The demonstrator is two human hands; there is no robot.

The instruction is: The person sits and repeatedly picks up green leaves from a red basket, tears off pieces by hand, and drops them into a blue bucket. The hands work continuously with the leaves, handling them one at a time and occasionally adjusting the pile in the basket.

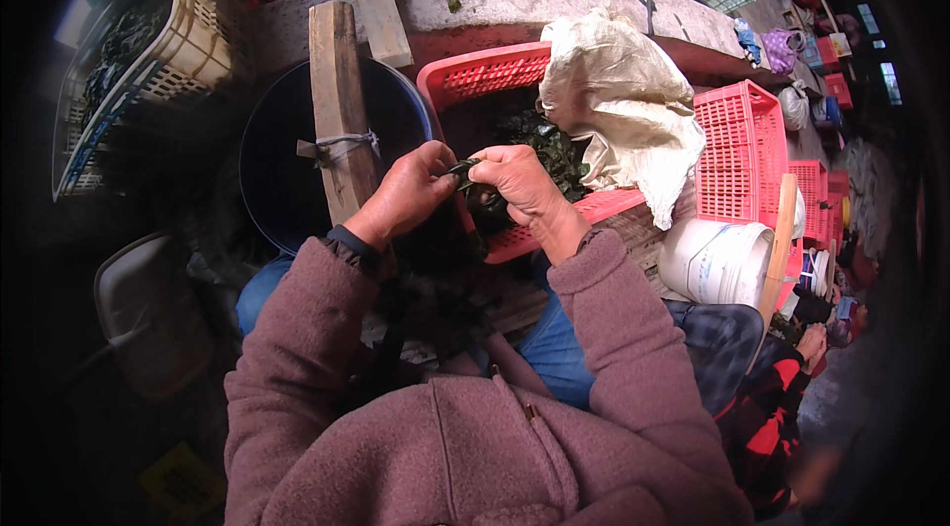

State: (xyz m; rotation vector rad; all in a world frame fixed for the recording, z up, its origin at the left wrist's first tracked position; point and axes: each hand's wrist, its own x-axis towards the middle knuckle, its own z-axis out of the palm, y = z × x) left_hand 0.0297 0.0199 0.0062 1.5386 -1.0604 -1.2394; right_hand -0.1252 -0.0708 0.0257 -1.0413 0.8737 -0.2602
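Observation:
Both hands meet at the centre, pinched on a short dark green leafy strand. My left hand grips it at the left, fingers curled, beside a wooden beam with a pale cord tied round it. My right hand pinches it at the right, over a red slotted crate holding dark green leafy material. A cream woven sack drapes over the crate's right part. The beam lies across a dark blue barrel.
A cream crate stands upper left; pink crates, a white bucket and a wooden stick are right. A pale concrete ledge runs behind. Another person's hand is at lower right. A chair is left.

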